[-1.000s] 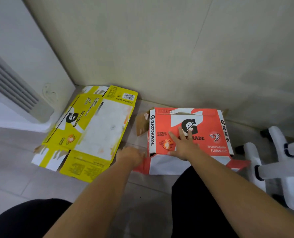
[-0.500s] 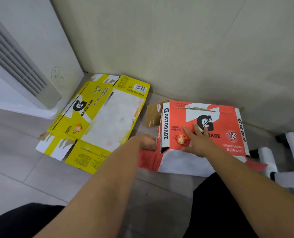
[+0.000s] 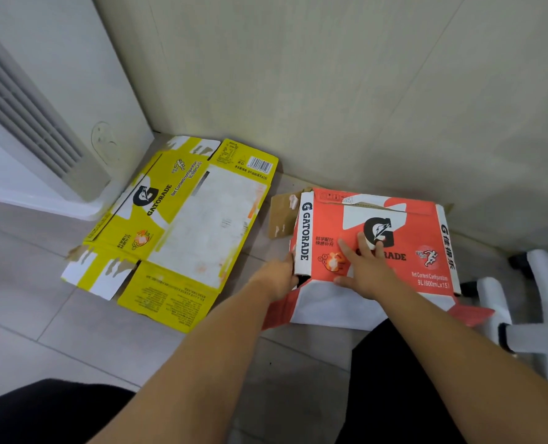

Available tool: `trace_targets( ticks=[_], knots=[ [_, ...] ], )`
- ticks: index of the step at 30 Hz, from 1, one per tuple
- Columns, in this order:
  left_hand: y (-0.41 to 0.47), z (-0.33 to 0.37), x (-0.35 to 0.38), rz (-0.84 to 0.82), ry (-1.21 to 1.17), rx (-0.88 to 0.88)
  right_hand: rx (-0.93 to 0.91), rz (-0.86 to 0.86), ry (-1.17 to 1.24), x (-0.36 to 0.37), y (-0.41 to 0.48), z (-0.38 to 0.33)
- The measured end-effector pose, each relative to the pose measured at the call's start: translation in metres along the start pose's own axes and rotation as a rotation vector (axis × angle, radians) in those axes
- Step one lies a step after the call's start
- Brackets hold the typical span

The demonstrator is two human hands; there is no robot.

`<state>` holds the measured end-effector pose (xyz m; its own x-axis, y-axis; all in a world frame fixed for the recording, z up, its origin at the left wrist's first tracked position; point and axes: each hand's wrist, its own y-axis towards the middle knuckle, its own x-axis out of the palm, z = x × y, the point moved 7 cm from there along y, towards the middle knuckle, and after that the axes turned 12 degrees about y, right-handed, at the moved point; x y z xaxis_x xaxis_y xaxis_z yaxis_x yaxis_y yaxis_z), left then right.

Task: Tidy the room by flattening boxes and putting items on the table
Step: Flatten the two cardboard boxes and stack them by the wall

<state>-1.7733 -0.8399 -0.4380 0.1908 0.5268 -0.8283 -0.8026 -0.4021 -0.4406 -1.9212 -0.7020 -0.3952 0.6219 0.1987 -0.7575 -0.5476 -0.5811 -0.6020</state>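
An orange-red Gatorade box (image 3: 410, 225) sits on the tiled floor by the wall, partly collapsed, with a brown flap sticking out at its left end. My right hand (image 3: 364, 270) lies flat on its top panel, fingers spread over the logo. My left hand (image 3: 277, 278) grips the box's left end at the lower corner, its fingers hidden inside the opening. A yellow Gatorade box (image 3: 183, 225) lies fully flattened on the floor to the left.
A white air-conditioner unit (image 3: 26, 136) stands at the far left against the wall. The white legs and dark castors of a chair base (image 3: 529, 318) sit at the right. My dark-clothed knees fill the bottom of the view.
My left hand has moved from the floor beside the box onto its left end. The right hand stays pressed on top. The view has shifted a little to the left.
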Motion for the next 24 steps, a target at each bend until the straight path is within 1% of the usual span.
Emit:
trace_targets(
  ticks=[4, 8, 10, 11, 13, 15, 16, 17, 19, 21, 22, 24],
  knots=[
    [-0.011, 0.008, -0.009, 0.099, 0.174, -0.057, 0.014, 0.003, 0.017, -0.002, -0.004, 0.0],
    [-0.025, 0.02, -0.022, 0.182, 0.523, 0.002, 0.002, -0.004, 0.043, -0.003, -0.006, 0.004],
    [-0.027, 0.021, -0.027, 0.282, 0.684, 0.025, 0.004, 0.0, 0.055, -0.003, -0.008, 0.004],
    [-0.026, 0.02, -0.029, 0.318, 0.736, 0.038, 0.006, 0.005, 0.057, -0.003, -0.009, 0.004],
    [-0.022, 0.016, -0.032, 0.338, 0.736, 0.118, 0.021, 0.016, 0.063, -0.004, -0.012, 0.005],
    [-0.024, 0.007, -0.041, 0.33, 0.664, 0.134, 0.032, 0.023, 0.069, -0.005, -0.014, 0.006],
    [-0.024, -0.002, -0.049, 0.329, 0.576, 0.087, 0.031, 0.025, 0.069, -0.005, -0.014, 0.006],
    [-0.02, -0.017, -0.05, 0.323, 0.441, -0.001, 0.03, 0.031, 0.067, -0.006, -0.014, 0.005],
    [-0.018, -0.043, -0.049, 0.314, 0.084, -0.192, 0.029, 0.037, 0.059, -0.006, -0.014, 0.005],
    [-0.019, -0.054, -0.046, 0.289, -0.257, -0.271, 0.028, 0.034, 0.058, -0.004, -0.013, 0.004],
    [-0.021, -0.054, -0.044, 0.253, -0.367, -0.282, 0.026, 0.037, 0.057, -0.003, -0.013, 0.004],
    [-0.023, -0.051, -0.034, 0.11, -0.432, -0.279, 0.023, 0.049, 0.054, -0.004, -0.016, 0.005]
  ],
)
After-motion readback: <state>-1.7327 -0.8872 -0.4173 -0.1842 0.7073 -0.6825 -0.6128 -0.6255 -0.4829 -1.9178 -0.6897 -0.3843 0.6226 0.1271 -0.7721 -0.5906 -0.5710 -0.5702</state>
